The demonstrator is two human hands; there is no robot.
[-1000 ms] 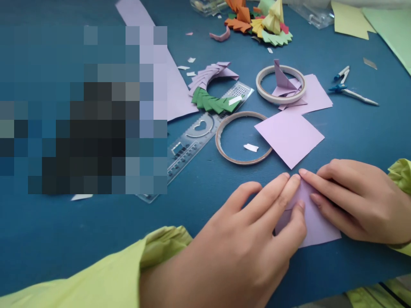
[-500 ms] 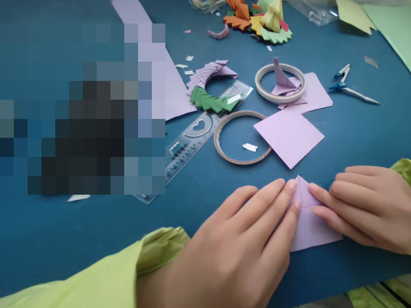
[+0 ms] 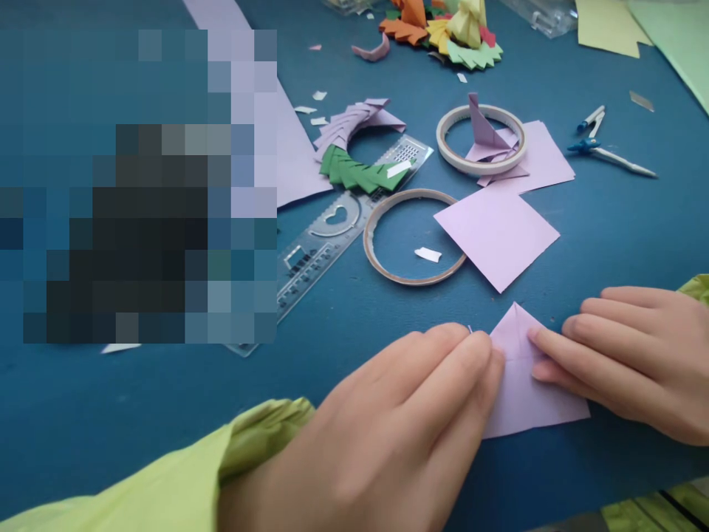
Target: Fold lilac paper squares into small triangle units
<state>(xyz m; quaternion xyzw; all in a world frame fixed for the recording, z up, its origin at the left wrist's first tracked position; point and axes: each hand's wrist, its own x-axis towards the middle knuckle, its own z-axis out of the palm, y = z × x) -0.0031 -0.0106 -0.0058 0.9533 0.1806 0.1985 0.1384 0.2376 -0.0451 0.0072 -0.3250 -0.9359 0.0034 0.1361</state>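
A light purple sheet of origami paper, its top folded to a point with creases showing, lies on the table in front of me. My left hand pinches the paper's left side between thumb and fingers, which hide that edge. At the right side, my right hand holds the paper between thumb and forefinger, its other fingers held together. Just beyond the folded tip rests a flat purple square, partly overlapping a tape roll.
A clear ruler lies under a curved purple and green paper piece. Farther back are another tape roll, purple sheets, a blue and white compass and colourful folded paper. Blurred blocks cover the left.
My left hand has drawn slightly down and left, its fingers curling into a pinch. The flap near the paper's tip has opened, exposing creases. My right hand stays at the right side.
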